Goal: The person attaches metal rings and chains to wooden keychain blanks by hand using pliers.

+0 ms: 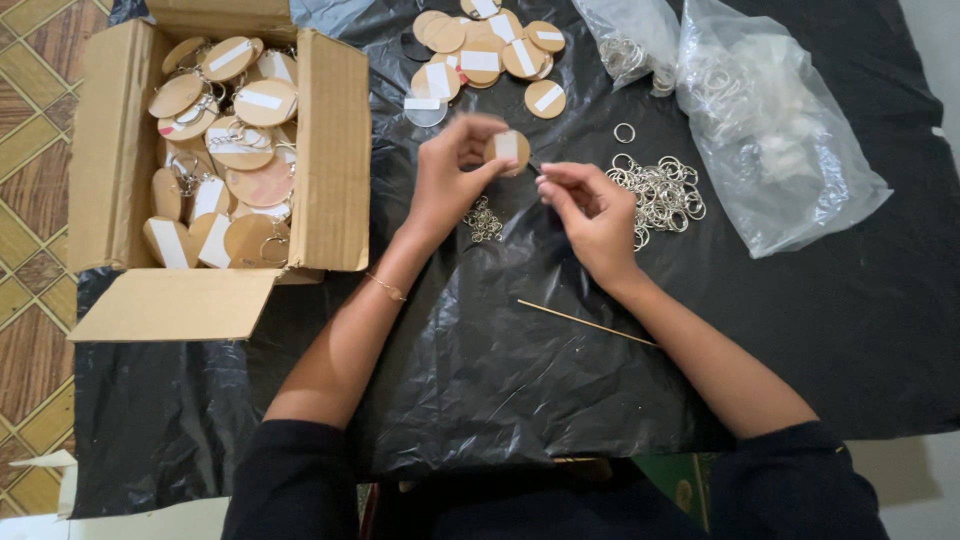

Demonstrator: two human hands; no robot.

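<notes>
Wooden disc (510, 150): round, tan, with a white rectangular label on its face; held above the black plastic sheet (480, 360), between the two hands, at the centre of the work area
Left hand (450, 180): raised off the sheet, fingertips pinching the disc by its edge; thin bracelet on the wrist
Right hand (590, 215): just beside the disc on its right, thumb and forefinger pressed together at the disc's rim; whether a ring sits between them cannot be told
Loose ring pile (660, 190): silver split rings heaped on the sheet, just right of the right hand; one single ring lies apart above the heap
Small chain cluster (484, 220): short metal links on the sheet, below the left hand
Disc stack (490, 55): more labelled wooden discs lying loose at the top edge of the sheet
Cardboard box (335, 150): open, at the left, filled with discs that already carry rings
Clear plastic bags (780, 130): two, at the upper right, holding more rings
Thin wooden stick (585, 322): lies on the sheet under the right forearm
Floor (30, 200): patterned tiles at the far left
</notes>
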